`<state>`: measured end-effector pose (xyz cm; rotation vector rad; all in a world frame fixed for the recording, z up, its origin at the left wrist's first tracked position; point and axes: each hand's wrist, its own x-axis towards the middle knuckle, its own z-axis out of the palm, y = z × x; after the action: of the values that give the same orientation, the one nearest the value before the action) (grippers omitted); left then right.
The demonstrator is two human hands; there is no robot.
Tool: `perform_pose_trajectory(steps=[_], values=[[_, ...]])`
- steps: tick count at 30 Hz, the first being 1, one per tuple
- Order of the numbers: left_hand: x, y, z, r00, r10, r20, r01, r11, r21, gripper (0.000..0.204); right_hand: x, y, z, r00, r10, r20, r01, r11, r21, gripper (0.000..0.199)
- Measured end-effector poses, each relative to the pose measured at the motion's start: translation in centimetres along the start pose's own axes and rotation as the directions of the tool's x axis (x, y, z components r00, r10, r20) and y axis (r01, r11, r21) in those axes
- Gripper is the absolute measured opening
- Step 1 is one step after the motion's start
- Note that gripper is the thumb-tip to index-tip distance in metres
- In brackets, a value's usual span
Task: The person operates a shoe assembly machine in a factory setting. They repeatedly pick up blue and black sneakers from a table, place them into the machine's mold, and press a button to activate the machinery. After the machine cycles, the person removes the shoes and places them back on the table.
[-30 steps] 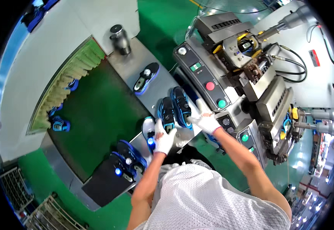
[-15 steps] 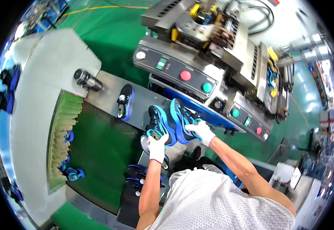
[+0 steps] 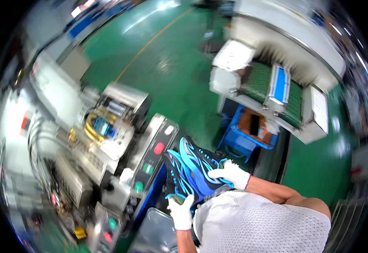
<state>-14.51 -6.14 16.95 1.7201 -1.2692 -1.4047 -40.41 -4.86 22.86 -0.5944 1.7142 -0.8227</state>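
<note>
Both my hands wear white knit gloves and hold a pair of black and blue sneakers side by side in front of my body, toes pointing away. My left hand (image 3: 181, 213) is closed on the heel end of the left sneaker (image 3: 176, 174). Gripped at its collar by my right hand (image 3: 231, 173) is the right sneaker (image 3: 199, 159), which has light-blue streaks on its side. The soles face each other and seem to touch. My fingertips inside the collars are partly hidden.
To the left stands a metal press machine (image 3: 116, 122) with a control panel (image 3: 150, 156) of coloured buttons. A conveyor with a green belt (image 3: 257, 83) lies at the far right, a blue cart (image 3: 238, 141) below it. Green floor (image 3: 167, 63) stretches between them.
My view has swung to the right, so the press is now on my left and a conveyor has come into sight. The sneakers stay in my hands and have been carried along.
</note>
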Motion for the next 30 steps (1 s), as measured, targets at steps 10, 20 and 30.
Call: perform_pose_trajectory(steps=[10,20,30], values=[[6.3,25.7,27.9,0.728,0.381,0.57,-0.561,0.808,0.177,0.068,-1.3,4.5,-27.0,0.487,0.147,-0.861,0.074,0.975,0.208,0.081],[16.6,29.5,60.0,0.288,0.789,0.543,-0.934,0.355,-0.021,0.05,9.5,4.1,-48.0,0.272,-0.294,-0.916,0.153,0.953,-0.261,0.063],[15.1,12.1,25.2,0.713,0.457,0.532,-0.644,0.727,0.237,0.053,13.1,-2.3,-23.6,0.707,-0.646,-0.286,0.503,0.745,-0.438,0.048]])
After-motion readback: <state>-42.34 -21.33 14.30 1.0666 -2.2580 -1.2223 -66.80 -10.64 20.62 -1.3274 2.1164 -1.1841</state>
